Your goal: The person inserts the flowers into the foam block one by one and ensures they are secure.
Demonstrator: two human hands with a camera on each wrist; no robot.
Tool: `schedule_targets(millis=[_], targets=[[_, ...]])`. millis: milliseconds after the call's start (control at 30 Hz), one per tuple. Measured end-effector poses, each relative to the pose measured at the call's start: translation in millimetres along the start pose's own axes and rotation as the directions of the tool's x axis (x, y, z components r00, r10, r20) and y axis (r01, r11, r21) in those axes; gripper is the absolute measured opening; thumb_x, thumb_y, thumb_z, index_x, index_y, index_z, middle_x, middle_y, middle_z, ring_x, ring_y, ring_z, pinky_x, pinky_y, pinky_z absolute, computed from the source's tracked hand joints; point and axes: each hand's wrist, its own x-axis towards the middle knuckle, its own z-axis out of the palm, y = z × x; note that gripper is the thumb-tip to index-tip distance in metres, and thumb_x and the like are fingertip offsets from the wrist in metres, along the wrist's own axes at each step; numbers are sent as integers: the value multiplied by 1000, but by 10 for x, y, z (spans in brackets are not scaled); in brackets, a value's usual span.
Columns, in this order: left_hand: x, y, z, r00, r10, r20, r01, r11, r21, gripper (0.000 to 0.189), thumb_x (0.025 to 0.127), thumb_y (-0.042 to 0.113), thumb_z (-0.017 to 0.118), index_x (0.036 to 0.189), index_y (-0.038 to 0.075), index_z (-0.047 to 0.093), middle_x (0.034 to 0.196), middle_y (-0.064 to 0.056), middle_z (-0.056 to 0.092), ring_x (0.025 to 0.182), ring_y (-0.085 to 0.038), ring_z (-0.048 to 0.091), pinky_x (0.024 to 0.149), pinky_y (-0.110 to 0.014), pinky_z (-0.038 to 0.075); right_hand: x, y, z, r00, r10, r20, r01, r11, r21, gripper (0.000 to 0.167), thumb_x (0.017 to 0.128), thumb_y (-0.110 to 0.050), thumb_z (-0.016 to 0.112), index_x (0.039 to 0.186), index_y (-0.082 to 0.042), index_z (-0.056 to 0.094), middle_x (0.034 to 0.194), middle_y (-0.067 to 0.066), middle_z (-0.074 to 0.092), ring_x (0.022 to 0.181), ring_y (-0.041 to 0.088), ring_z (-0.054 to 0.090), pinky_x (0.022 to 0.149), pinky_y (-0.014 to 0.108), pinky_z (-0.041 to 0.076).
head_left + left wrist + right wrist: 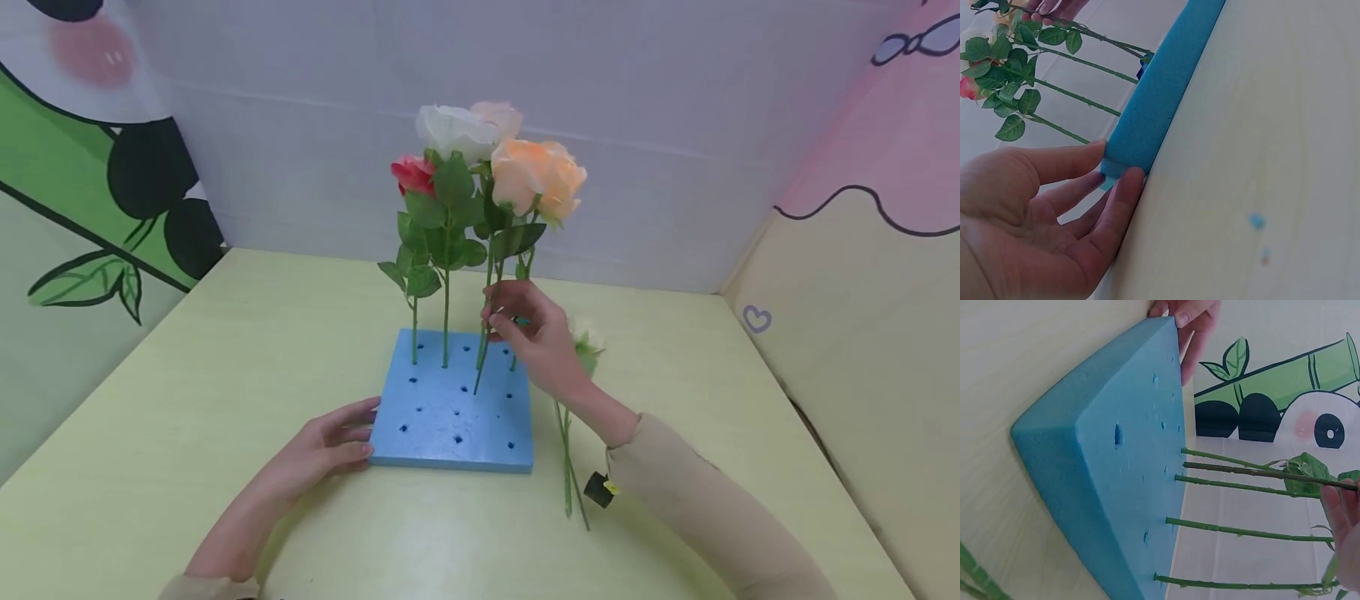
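A blue foam block (450, 417) with several holes lies on the table. Upright in its far part stand a red rose (414, 175), a white rose (453, 132) and others on green stems. My right hand (536, 337) pinches the dark stem of a peach rose (516, 175). That stem's lower end hangs over the block's middle, near a hole; whether it touches the foam, I cannot tell. At the near left corner my left hand (333, 446) holds the block, thumb on the front side and fingers along the left side (1054, 212).
To the right of the block, a cream rose (588, 337) lies on the table (675, 400), with loose green stems (567, 475) pointing toward me. A small black piece (598, 490) shows beside my right sleeve. Painted panels and a pale sheet (300, 150) surround the table.
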Motion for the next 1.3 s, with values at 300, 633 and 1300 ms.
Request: schedule_targets(millis=[300,633,1300], targets=[[13,8,21,1000,-18,-7,18,1000,-4,70,93,15,66,155,13,33,156,-20,38,126,-26,56,91,-29,56,101,-4,263,998,-32,53,30,999,40,26,95,6,55,121,5,57,96,25,64,84,14,68,71,42,61],[17,-1,10,1000,-27,-6,27,1000,-6,70,94,16,66,155,14,33,155,-20,38,125,-24,57,91,-29,56,197,69,441,998,4,69,-7,999,47,26,96,3,57,122,3,58,97,22,66,84,23,70,72,37,61],[37,-4,-3,1000,-20,-3,20,1000,1,70,94,18,66,155,13,32,156,-20,38,127,-26,56,91,-28,56,277,169,606,994,50,101,-56,997,57,25,97,2,56,122,0,58,95,25,68,89,41,68,72,35,61]])
